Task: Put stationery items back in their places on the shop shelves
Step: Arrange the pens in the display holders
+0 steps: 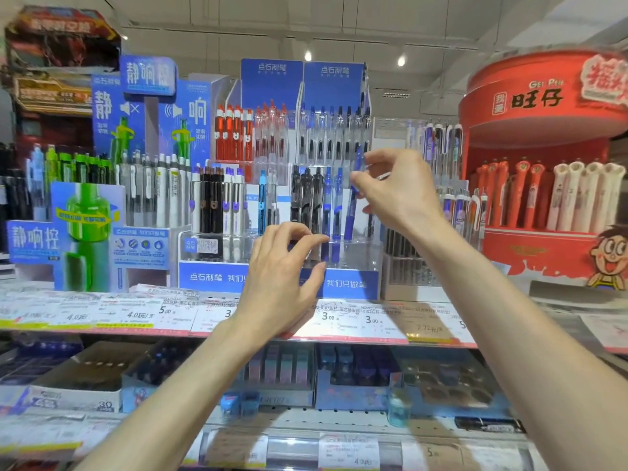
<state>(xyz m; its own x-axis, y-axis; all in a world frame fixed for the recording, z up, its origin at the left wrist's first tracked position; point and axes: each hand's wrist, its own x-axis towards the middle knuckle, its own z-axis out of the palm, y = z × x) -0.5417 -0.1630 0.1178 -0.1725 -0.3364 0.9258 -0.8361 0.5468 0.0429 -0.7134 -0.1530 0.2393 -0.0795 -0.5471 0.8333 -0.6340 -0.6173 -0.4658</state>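
Observation:
A blue pen [352, 212] stands almost upright, its tip down in the front right slot of a clear pen stand with a blue base [350, 283]. My right hand [394, 192] pinches the pen's upper part between thumb and fingers. My left hand [282, 280] is lower and to the left, in front of the stand, with thumb and forefinger curled close together and nothing visible in them. Black and blue pens [316, 202] fill the slots beside the held pen.
Red pens [234, 134] stand in the stand's back row. A green and blue pen display [88, 232] is at the left, a red round display [543, 185] at the right. Price tags [343, 317] line the shelf edge. Boxes of stationery [353, 379] lie on the shelf below.

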